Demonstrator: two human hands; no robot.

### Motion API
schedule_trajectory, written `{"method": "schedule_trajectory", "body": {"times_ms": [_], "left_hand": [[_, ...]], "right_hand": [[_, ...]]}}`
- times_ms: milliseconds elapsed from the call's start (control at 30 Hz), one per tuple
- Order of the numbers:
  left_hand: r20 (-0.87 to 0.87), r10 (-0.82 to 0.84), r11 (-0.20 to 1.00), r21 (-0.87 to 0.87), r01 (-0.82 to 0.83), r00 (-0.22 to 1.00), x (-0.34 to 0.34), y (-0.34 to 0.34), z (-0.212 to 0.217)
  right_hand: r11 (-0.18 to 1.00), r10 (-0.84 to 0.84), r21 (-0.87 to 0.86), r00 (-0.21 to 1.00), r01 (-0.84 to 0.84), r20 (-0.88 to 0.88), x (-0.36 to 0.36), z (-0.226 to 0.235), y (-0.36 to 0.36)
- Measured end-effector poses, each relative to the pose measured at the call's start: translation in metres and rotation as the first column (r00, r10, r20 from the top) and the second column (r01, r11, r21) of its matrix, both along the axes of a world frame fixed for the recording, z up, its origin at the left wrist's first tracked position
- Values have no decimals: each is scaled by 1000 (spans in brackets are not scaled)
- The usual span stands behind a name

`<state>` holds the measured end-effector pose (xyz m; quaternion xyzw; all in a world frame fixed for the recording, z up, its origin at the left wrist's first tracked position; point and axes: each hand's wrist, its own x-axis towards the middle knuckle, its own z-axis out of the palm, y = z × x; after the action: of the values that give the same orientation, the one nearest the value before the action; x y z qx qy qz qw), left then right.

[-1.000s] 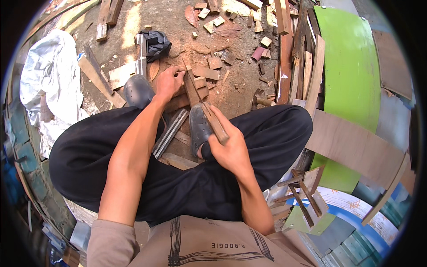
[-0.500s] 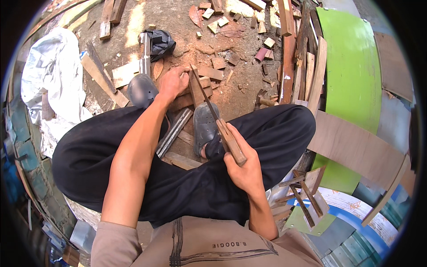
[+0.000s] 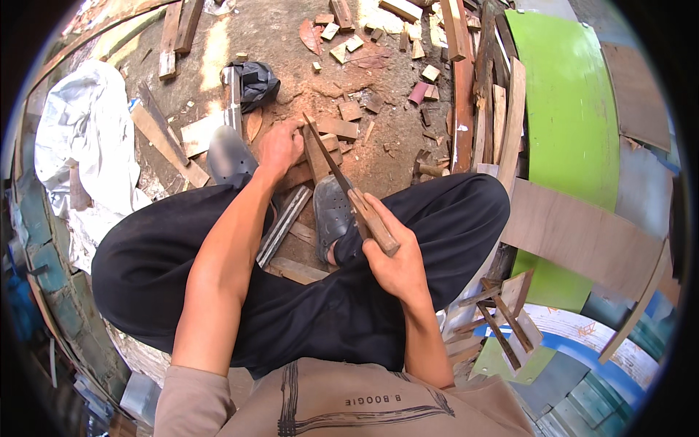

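My right hand (image 3: 398, 266) is closed round the wooden handle of a handsaw (image 3: 335, 169). Its dark blade, seen nearly edge-on, points away from me and crosses over a wooden strip (image 3: 316, 158). The fingers of my left hand (image 3: 282, 148) are closed on the far end of that strip, just left of the blade's tip. A grey clog (image 3: 333, 211) on my right foot rests at the strip's near end. Other wood pieces (image 3: 295, 175) lie beneath the strip. My left clog (image 3: 231, 156) is beside my left hand.
Small offcuts (image 3: 349, 111) and reddish dust lie on the ground ahead. A black plastic bag (image 3: 256, 84) sits beyond my left foot, a white sack (image 3: 86, 138) at far left. Long wood strips (image 3: 484, 95) and a green panel (image 3: 571, 109) line the right side.
My right hand and the saw have shifted slightly, with the handle a little further left and up in view. My left hand keeps its hold; the whole view has moved a little too.
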<state>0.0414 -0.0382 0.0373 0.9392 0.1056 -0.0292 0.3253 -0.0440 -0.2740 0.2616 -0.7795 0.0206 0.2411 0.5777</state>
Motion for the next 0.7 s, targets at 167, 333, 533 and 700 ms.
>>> {"method": "schedule_trajectory", "body": {"times_ms": [167, 333, 533, 700], "left_hand": [[-33, -7, 998, -62, 5, 999, 8, -12, 0], [6, 42, 997, -65, -41, 999, -2, -4, 0], [36, 4, 1000, -25, -3, 999, 1, -9, 3], [110, 0, 1000, 22, -3, 994, -7, -14, -4]], "right_hand": [[988, 0, -155, 1000, 1, 2, 79, -85, 54], [988, 59, -144, 995, -48, 77, 5, -18, 17], [996, -11, -88, 994, 21, 113, 58, -79, 39], [986, 37, -165, 995, -21, 93, 48, -84, 47]]}}
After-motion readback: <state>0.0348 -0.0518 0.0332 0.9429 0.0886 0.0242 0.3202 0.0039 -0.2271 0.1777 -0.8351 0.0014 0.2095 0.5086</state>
